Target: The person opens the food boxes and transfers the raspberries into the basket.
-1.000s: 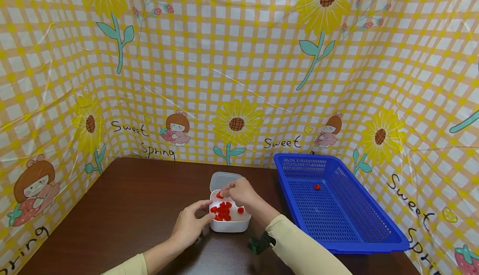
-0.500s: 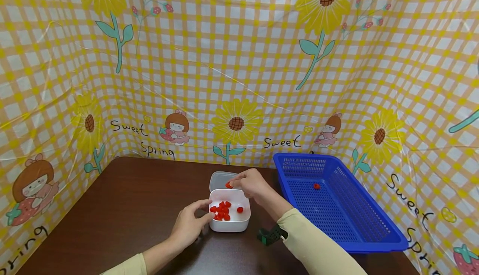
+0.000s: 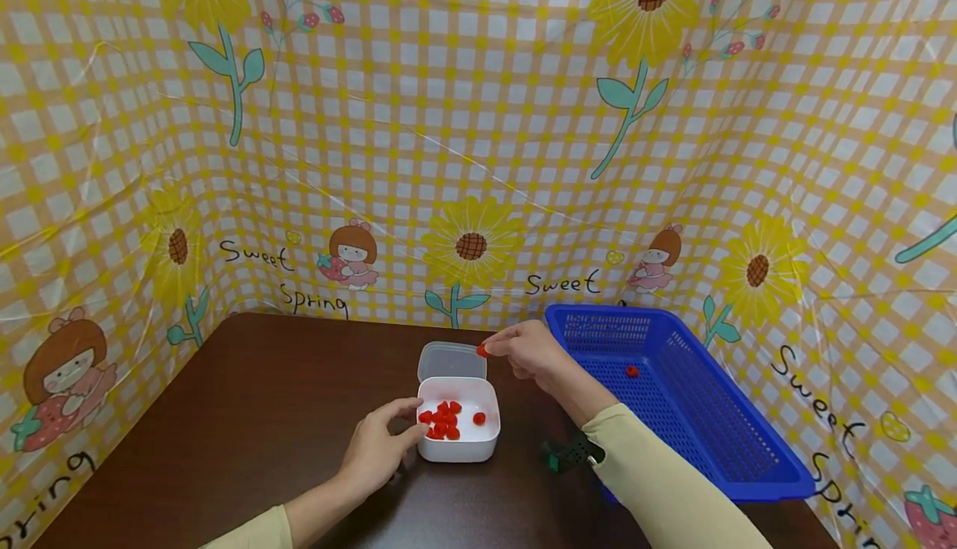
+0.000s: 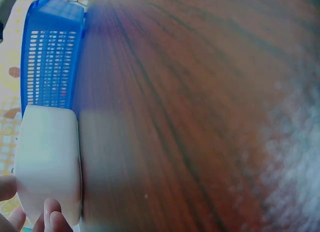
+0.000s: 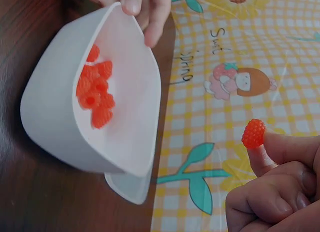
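Note:
Between the thumb and index finger of my right hand [image 3: 527,351] is a red raspberry [image 5: 254,133], held up beyond the far right corner of a white container [image 3: 459,451]. The other fingers of that hand are curled in. My left hand [image 3: 380,443] grips the container's left end, thumb toward the near side and a finger farther back, fingertips at the rim. Inside, several raspberries [image 5: 93,86] cluster at the left, and one raspberry [image 3: 479,419] lies apart at the right. Upright on the table, the container has its translucent lid [image 3: 449,364] lying just behind it.
A blue perforated basket [image 3: 792,489] stands on the right of the brown table [image 3: 299,383], partly behind the right forearm. On its floor sits a single raspberry [image 3: 632,371]. A checked, flower-printed cloth [image 3: 374,159] hangs around the back and sides.
My right hand has lifted the raspberry out of the container and moved it back and right, past the lid, toward the basket. The left hand has stayed at the container.

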### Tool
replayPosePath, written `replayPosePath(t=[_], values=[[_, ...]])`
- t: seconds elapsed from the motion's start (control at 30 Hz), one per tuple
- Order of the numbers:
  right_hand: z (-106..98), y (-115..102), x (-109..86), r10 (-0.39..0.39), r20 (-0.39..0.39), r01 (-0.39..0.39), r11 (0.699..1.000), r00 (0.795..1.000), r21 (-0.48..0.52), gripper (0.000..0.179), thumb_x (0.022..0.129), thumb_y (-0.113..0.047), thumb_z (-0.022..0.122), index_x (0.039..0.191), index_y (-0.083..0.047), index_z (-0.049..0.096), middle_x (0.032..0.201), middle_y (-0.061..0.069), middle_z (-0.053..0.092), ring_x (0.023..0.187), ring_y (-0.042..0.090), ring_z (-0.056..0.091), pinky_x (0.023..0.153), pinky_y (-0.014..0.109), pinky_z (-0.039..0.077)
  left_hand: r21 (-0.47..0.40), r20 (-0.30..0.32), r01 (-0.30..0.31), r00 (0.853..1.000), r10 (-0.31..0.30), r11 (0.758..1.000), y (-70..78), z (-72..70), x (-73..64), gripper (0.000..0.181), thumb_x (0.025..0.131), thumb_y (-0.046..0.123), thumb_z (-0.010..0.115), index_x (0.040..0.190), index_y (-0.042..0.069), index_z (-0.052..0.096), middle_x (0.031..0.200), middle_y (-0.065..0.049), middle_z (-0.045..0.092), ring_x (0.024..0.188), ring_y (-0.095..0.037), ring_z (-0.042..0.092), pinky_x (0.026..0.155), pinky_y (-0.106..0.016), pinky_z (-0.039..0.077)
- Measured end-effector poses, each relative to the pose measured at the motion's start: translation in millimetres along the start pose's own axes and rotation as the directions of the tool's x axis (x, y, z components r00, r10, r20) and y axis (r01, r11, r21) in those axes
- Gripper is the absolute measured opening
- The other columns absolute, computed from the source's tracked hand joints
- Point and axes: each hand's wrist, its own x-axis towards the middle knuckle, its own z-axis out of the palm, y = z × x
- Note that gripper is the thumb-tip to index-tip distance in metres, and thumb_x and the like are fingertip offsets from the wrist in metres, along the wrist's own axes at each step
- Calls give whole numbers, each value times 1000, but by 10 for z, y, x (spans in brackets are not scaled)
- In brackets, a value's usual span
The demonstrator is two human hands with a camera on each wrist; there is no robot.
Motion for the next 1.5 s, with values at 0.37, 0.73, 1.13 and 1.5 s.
replayPosePath(t=[0.37, 0.73, 1.13, 1.5], values=[[-325, -4, -11, -23, 9, 23, 1000, 1000, 9, 28, 95, -9, 65, 114, 12, 68, 48, -10, 27, 44, 5, 17, 44, 22, 19, -8, -2, 0, 1000, 0, 1000, 0, -30, -14, 37, 89, 22, 76, 125, 16, 69, 106, -3, 69, 54, -12, 56, 55, -25, 45], [-699, 50, -34, -14, -44, 14, 1000, 999, -13, 33, 96, -9, 64, 120, 14, 64, 50, -10, 27, 43, 4, 20, 43, 21, 22, 3, -3, 9, 1000, -9, 1000, 18, -13, -9, 36, 89, 22, 75, 125, 17, 69, 106, -2, 69, 56, -12, 55, 60, -26, 44], [-1089, 130, -68, 5, -65, -8, 999, 998, -46, 39, 100, -14, 61, 128, 14, 60, 52, -11, 27, 43, 4, 23, 44, 21, 26, 4, 2, 23, 1000, -23, 1000, 28, -17, -6, 36, 90, 23, 75, 125, 17, 69, 108, -3, 70, 65, -14, 54, 60, -27, 43], [-1419, 312, -50, 54, -120, -61, 997, 991, -56, 43, 100, -15, 61, 133, 13, 57, 51, -11, 29, 43, 4, 25, 45, 23, 28, -16, 16, 18, 1000, -18, 1000, 27, -26, -5, 38, 90, 22, 75, 126, 15, 69, 107, -5, 68, 56, -13, 56, 50, -26, 44]])
